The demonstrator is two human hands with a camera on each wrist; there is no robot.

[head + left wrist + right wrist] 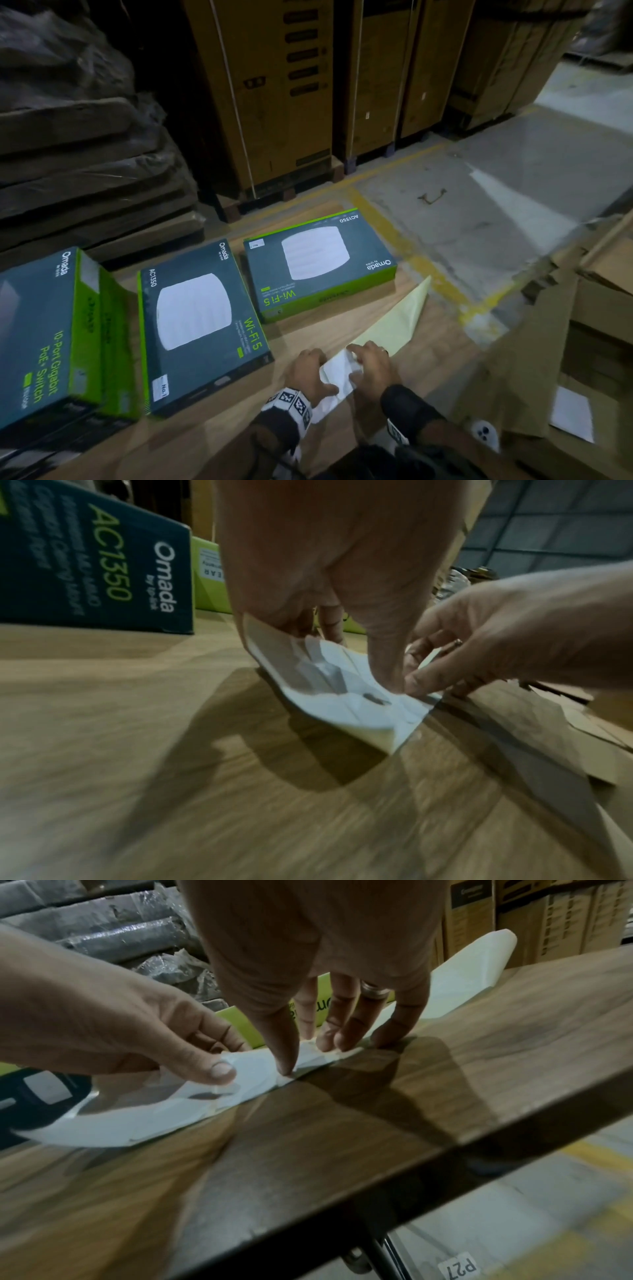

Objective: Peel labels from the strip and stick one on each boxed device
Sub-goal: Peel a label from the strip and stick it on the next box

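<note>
A label strip (337,371) lies on the wooden table (239,445) near its front, and its pale yellow backing (394,325) trails off to the upper right. My left hand (308,371) holds the white end, thumb on top and fingers curled behind it, so that end lifts off the table (342,704). My right hand (370,365) presses on the strip (137,1118) with thumb tip and fingertips (342,1039). Two Omada Wi-Fi boxes lie flat, the far one (318,263) and the middle one (202,325), each with a small white label. A switch box (37,335) sits at the left.
Torn brown cardboard (548,342) covers the right side past the table. The table's right edge (445,1150) drops to a grey floor with yellow lines (411,246). Tall cartons (274,102) and wrapped stacks (68,120) stand behind.
</note>
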